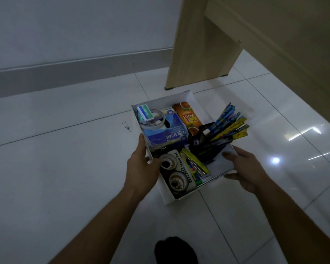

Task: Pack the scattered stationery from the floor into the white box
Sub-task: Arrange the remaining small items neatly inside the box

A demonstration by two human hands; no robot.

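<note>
Box on floor, packed full: pencils, tape rolls, stamp pad. Left hand and right hand each grip an opposite wall. No loose stationery visible; packing appears done.

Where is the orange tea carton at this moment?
In the head view, the orange tea carton lies inside the white box at its far end, right of the blue face-mask box.

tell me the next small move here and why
Probably lift the white box straight up and keep it level. The left hand grips its left wall and the right hand its right wall, no loose stationery shows on the floor, and the pencil bundle overhangs the right rim.
</note>
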